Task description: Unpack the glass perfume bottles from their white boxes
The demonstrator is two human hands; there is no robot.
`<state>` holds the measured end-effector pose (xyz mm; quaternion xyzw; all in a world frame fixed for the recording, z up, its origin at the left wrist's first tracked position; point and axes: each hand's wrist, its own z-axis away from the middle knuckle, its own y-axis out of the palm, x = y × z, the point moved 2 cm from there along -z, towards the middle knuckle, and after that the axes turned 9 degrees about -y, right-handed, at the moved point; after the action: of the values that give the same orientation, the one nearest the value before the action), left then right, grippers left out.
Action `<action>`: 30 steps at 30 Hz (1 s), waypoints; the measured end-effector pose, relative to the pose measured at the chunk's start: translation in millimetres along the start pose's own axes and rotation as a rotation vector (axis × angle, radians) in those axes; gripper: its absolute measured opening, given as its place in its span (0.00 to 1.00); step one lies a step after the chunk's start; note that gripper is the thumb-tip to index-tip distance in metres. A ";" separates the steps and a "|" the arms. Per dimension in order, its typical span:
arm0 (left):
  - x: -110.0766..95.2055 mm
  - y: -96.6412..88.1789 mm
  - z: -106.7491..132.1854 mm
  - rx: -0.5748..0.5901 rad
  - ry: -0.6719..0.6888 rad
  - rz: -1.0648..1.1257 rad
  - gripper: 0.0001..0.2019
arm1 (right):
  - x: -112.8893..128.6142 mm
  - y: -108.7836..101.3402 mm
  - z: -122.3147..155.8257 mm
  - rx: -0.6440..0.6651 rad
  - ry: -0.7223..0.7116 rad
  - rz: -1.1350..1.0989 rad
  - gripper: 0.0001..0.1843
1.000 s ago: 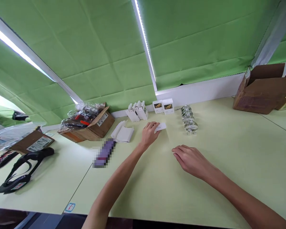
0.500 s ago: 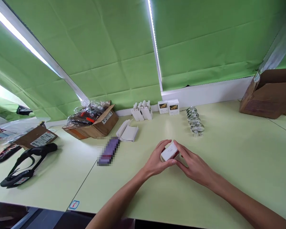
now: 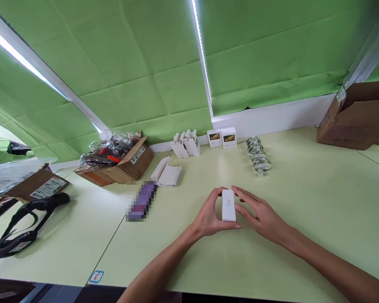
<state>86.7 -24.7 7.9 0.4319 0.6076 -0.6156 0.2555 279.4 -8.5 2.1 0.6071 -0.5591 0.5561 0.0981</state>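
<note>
A small white carton (image 3: 229,206) with faint print on its top face is gripped in my left hand (image 3: 210,214), fingers behind its far left side and thumb along the near end. My right hand (image 3: 262,216) is at the carton's right side, fingers apart. Its index fingertip and thumb tip lie close to the carton's edge; whether they touch it I cannot tell. Beyond the hands, two white boxes with a dark picture (image 3: 229,138) stand side by side against the wall. Clear round glass pieces (image 3: 258,156) form a row to their right.
Several open white cartons (image 3: 186,145) stand by the wall, with folded white sheets (image 3: 169,174) and a blurred purple item (image 3: 142,201) nearer. Left are a cardboard box of plastic-wrapped things (image 3: 123,168) and a black strap device (image 3: 28,223). A large open cardboard box (image 3: 353,124) sits far right.
The carton has turned so its long side points toward me. My right hand's fingers have moved from around it to its right side. The view has shifted slightly.
</note>
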 end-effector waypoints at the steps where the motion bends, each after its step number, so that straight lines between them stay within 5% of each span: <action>1: -3.1 1.5 1.9 -0.063 0.014 -0.089 0.41 | 2.7 -0.1 -1.2 -0.008 0.029 -0.071 0.30; 5: -13.7 9.5 9.6 -0.316 0.098 -0.456 0.38 | 11.3 1.1 -5.2 0.042 0.137 -0.269 0.25; 7: -14.2 12.3 10.6 -0.355 0.135 -0.529 0.39 | 12.2 1.3 -5.9 0.062 0.166 -0.320 0.24; 12: -7.9 14.3 6.9 -0.251 0.127 -0.429 0.39 | 9.1 0.9 -7.1 0.089 0.226 -0.513 0.21; 19: -9.7 22.2 5.3 -0.128 -0.142 -0.244 0.37 | 4.2 1.0 -6.4 0.076 0.279 -0.534 0.22; 30: -13.7 20.8 0.5 -0.053 -0.106 -0.225 0.38 | -2.1 -4.2 -6.9 0.108 0.445 -0.592 0.19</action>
<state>110.9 -30.7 8.5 0.3211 0.6540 -0.6461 0.2276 279.3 -0.7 5.0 0.6112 -0.2941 0.6505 0.3417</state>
